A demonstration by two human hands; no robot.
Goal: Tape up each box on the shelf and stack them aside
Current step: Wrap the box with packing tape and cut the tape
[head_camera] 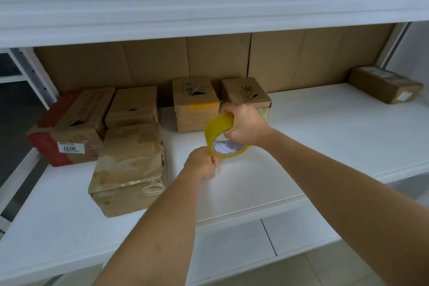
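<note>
Right hand (243, 124): fingers curled through the core of the yellow roll of packing tape (222, 137), gripping its upper rim above the white shelf board (325, 127). Left hand (201, 163): fingers closed, pinching the roll's lower edge at 7 o'clock. Nearest brown cardboard box, tape-wrapped (130, 167), lies at 9 o'clock from the left hand, apart from it.

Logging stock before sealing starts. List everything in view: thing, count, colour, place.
Brown cardboard boxes: six; five grouped left and centre of the shelf, one far right at the back.
Yellow roll of packing tape: one, held above mid-shelf.
Flat brown cardboard sheets: several, lining the shelf's back.
White shelf board: one, under the boxes; another above.
Left hand: pinching at the tape's lower edge.
Right hand: gripping the roll.
</note>
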